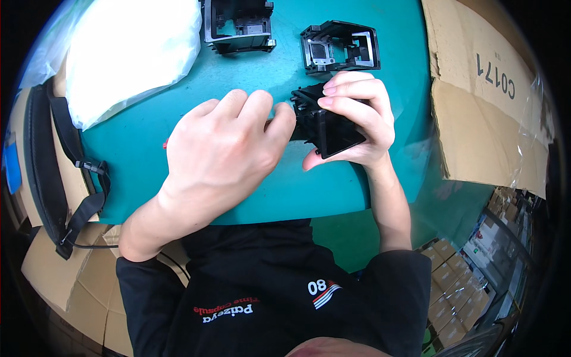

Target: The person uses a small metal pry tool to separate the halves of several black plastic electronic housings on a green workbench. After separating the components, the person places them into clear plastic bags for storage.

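My right hand (366, 116) grips a black plastic housing (336, 132), fingers over its far side and thumb beneath. The housing is tilted, with a dark hollow facing me and small prongs along its left side. My left hand (229, 140) is closed in a fist just left of these prongs. A small red tip (165, 144) sticks out behind the fist, and something dark shows between it and the housing. The fist hides what it holds. Beyond my hands lie two more black plastic housings, one open-framed (340, 47) at the right and one (239, 27) at the left.
The parts are on a green table mat (285, 196). A white plastic bag (134, 56) covers the far left, with a black strap and buckle (89, 166) below it. An opened cardboard box (476, 101) stands along the right edge. Stacked cartons (455, 291) are at the lower right.
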`<state>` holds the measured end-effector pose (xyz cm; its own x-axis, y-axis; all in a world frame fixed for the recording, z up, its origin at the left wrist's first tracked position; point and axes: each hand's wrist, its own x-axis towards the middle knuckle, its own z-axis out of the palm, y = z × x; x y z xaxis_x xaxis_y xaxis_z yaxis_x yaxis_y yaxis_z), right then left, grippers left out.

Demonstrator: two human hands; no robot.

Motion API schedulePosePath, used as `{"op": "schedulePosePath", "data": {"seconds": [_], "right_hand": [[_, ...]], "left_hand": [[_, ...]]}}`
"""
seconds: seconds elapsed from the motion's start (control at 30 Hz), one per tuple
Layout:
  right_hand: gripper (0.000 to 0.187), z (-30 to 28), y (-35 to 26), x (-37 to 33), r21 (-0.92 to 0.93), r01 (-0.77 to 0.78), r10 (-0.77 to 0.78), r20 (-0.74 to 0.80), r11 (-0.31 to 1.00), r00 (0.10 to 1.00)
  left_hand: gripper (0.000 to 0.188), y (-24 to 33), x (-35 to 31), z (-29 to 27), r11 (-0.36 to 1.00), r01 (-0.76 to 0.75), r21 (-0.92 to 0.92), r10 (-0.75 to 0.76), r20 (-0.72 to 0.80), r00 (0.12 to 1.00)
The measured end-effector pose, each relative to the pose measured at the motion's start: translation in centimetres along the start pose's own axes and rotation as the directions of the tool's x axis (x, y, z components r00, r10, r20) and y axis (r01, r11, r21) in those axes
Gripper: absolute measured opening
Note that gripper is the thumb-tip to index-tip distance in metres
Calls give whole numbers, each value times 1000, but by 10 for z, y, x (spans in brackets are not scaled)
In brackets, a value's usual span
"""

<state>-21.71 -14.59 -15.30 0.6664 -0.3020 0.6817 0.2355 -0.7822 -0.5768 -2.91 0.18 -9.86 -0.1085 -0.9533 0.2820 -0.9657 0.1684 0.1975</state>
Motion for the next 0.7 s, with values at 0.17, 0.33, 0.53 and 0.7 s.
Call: {"op": "schedulePosePath", "data": {"seconds": [0.17,0.33,0.53,0.7], "right_hand": [[87,-3,5,-8,154,-92,108,-97,984,989],[91,8,1,-16,506,-308,329,49,806,943],[84,-7,11,-11,484,-391,519,-163,783,839],[95,-9,-9,-5,910,-410,920,105,64,377]], "left_hand": [[21,-14,6,-2,988,16,-151,-29,-88,996],[26,-41,12,-9,931,43,-363,-100,-140,985],[20,-30,16,-3,887,38,-461,-144,-198,969],[17,-12,13,14,858,22,-512,-117,-152,981]]}}
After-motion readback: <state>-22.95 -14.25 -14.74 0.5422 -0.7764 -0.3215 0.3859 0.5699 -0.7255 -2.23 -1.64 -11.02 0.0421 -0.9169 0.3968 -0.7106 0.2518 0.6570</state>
